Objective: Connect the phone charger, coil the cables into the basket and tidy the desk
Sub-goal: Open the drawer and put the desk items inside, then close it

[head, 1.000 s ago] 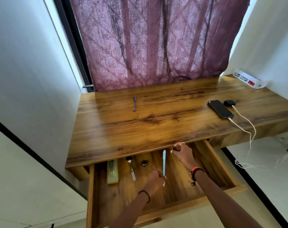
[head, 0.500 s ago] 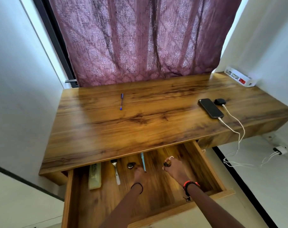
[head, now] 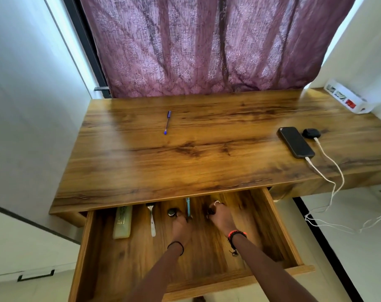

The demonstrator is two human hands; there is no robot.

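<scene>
My left hand [head: 182, 225] reaches into the open drawer [head: 281, 234] under the tabletop [head: 207, 153], its fingers curled on the near end of a light blue pen [head: 188, 205] whose far end runs in under the tabletop's edge. My right hand [head: 221, 217] is just beside it, fingers bent round a small dark thing [head: 208, 211] that I cannot make out. Further left in the drawer lie a small round dark object [head: 171, 212], a metal utensil [head: 152, 221] and a pale green packet [head: 122, 222]. Up on the tabletop the phone [head: 295, 142] lies near the right end, a white cable [head: 325, 178] plugged into its near end and dropping over the edge towards the floor. A blue pen [head: 167, 122] lies alone toward the back, and a white power strip [head: 346, 99] sits at the far right corner
</scene>
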